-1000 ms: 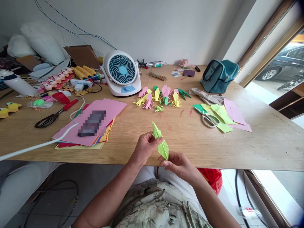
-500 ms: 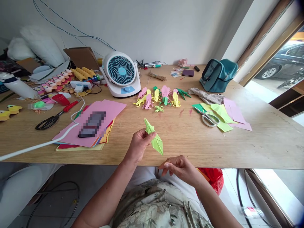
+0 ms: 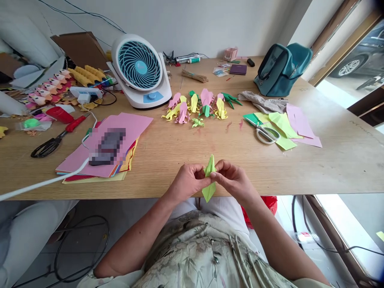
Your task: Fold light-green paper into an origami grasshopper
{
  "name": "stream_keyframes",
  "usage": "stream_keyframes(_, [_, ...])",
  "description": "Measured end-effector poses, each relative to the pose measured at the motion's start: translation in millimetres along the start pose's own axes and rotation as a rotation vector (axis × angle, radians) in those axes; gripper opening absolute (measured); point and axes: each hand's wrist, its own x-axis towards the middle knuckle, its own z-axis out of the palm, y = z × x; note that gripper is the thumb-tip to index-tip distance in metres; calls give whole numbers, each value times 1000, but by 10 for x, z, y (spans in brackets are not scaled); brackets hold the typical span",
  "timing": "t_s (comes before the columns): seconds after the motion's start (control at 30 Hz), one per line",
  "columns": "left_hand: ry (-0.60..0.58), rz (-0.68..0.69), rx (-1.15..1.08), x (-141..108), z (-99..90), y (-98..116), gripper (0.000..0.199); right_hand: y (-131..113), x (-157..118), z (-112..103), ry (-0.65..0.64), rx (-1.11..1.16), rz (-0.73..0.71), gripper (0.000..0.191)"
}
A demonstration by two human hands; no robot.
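Observation:
A piece of folded lime-green paper [image 3: 209, 192] is pinched between both hands just above the table's front edge. My left hand [image 3: 189, 181] is closed on its left side, thumb in front. From the right, my right hand [image 3: 235, 180] grips it too, with thumb and forefinger near the middle. The paper has a narrow pointed top and a wider pointed lower end. Beyond the hands lies a group of folded paper figures [image 3: 206, 101] in pink, yellow and green, with a small light-green one [image 3: 198, 122] nearest me.
On the left, a stack of coloured paper [image 3: 135, 124] bears a blurred dark object, near red-handled scissors [image 3: 57, 138]. A white fan [image 3: 139, 66] stands behind. To the right are grey-handled scissors [image 3: 267, 135], paper scraps [image 3: 283, 126], a grey cloth [image 3: 264, 103] and a teal bag [image 3: 280, 72].
My right hand has come up from below the table edge and now grips the folded paper. My left hand has moved right, and the paper is turned more upright. The view has shifted.

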Motion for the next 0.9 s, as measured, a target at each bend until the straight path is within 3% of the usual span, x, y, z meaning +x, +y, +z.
stream_keyframes(0.13, [59, 41, -41, 21, 46, -39, 48, 62, 35, -10, 73, 21, -12, 45])
stream_keyframes(0.33, [2, 19, -202, 2, 27, -102, 33, 87, 90, -58, 166, 21, -32, 43])
stream_keyframes(0.53, [106, 21, -136, -15, 41, -172, 27, 98, 112, -17, 159, 29, -61, 41])
stream_keyframes(0.67, [177, 3, -267, -32, 64, -159, 33, 111, 103, -12, 69, 21, -27, 40])
stream_keyframes(0.77, [154, -44, -328, -56, 71, -158, 36, 145, 101, -33, 35, 13, -4, 41])
stream_keyframes(0.9, [185, 39, -178, -87, 64, -167, 32, 192, 88, -38, 54, -21, -53, 41])
